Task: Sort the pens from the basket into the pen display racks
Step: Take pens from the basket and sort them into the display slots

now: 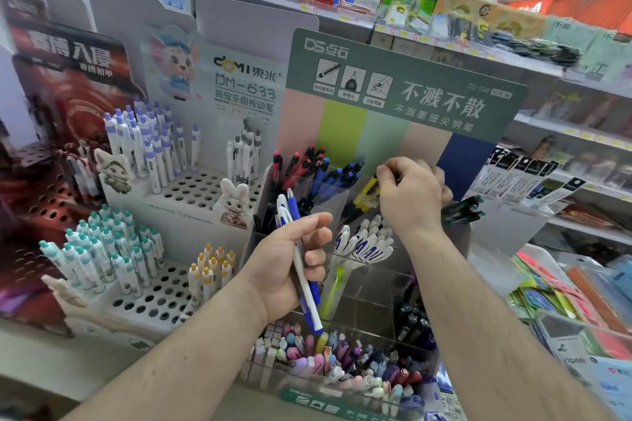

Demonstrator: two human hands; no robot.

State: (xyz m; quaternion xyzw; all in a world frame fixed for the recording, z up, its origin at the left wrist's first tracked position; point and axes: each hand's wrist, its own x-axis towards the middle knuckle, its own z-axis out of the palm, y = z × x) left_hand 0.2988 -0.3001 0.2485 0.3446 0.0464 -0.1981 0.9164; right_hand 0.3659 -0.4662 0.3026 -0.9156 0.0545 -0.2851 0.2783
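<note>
The left hand (290,263) holds a bundle of blue-and-white pens (301,270) in a clenched grip, tips down, just in front of the clear acrylic pen rack (372,287). The right hand (410,194) pinches a yellow pen (367,193) at an upper rack compartment, beside compartments of red pens (294,164) and blue pens (337,177). Left of the rack stands a white perforated display (191,189) with purple-capped pens (150,143).
</note>
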